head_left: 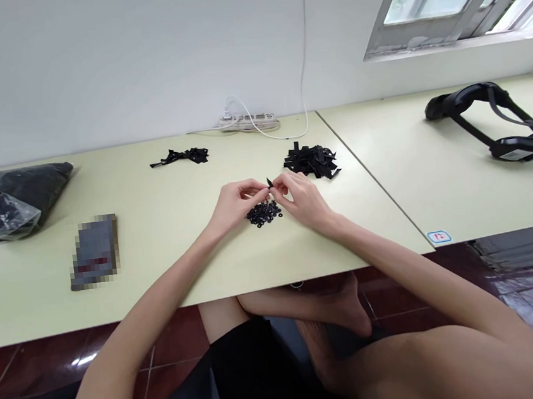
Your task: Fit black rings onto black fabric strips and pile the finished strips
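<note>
My left hand and my right hand meet fingertip to fingertip over the table, both closed in a pinch. Between them is a short black strip, its pointed end sticking up; the rest of it is hidden by the fingers. Just below lies a heap of small black rings, like washers. Behind my right hand is a pile of black strips. A smaller bunch of black strips lies farther back on the left.
On the left are a dark plastic bag and a blurred grey flat object. A power strip with a white cable rests against the wall. A black headset sits on the right-hand table, past the seam.
</note>
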Action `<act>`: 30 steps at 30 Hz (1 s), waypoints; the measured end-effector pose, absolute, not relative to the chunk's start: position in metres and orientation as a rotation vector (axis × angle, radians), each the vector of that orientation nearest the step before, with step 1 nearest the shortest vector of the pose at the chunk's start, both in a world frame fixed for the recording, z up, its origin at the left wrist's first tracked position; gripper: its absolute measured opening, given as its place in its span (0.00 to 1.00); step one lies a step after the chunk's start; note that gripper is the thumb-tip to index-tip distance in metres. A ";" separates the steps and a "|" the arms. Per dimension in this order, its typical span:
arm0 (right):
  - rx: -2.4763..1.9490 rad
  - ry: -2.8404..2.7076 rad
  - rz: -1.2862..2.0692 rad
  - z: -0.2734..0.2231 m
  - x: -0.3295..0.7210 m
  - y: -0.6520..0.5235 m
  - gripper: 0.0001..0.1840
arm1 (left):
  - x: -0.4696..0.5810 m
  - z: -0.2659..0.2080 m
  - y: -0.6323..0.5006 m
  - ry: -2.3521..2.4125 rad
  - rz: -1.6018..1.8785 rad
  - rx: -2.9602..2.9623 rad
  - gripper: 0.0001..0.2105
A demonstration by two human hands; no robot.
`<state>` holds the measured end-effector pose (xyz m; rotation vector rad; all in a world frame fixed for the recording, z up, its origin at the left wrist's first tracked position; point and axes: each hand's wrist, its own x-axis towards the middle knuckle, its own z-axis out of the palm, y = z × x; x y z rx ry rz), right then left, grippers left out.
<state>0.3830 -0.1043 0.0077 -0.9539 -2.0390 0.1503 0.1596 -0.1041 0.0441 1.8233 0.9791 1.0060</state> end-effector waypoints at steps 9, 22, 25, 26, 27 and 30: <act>-0.975 -2.121 0.120 0.003 0.382 -0.104 0.12 | 0.162 0.044 -0.110 1.017 0.994 1.944 0.14; -1.019 -2.231 -0.064 0.000 0.383 -0.105 0.14 | 0.163 0.039 -0.112 1.059 0.964 2.001 0.12; -1.025 -2.236 -0.075 0.001 0.383 -0.106 0.14 | 0.163 0.038 -0.113 1.058 0.961 2.008 0.11; -1.030 -2.230 -0.066 0.002 0.383 -0.106 0.14 | 0.163 0.038 -0.113 1.056 0.960 2.010 0.11; -1.039 -2.220 -0.044 0.002 0.383 -0.106 0.14 | 0.163 0.038 -0.112 1.056 0.958 2.012 0.12; -1.076 -2.157 0.092 0.003 0.382 -0.104 0.11 | 0.162 0.038 -0.111 1.034 0.949 1.980 0.13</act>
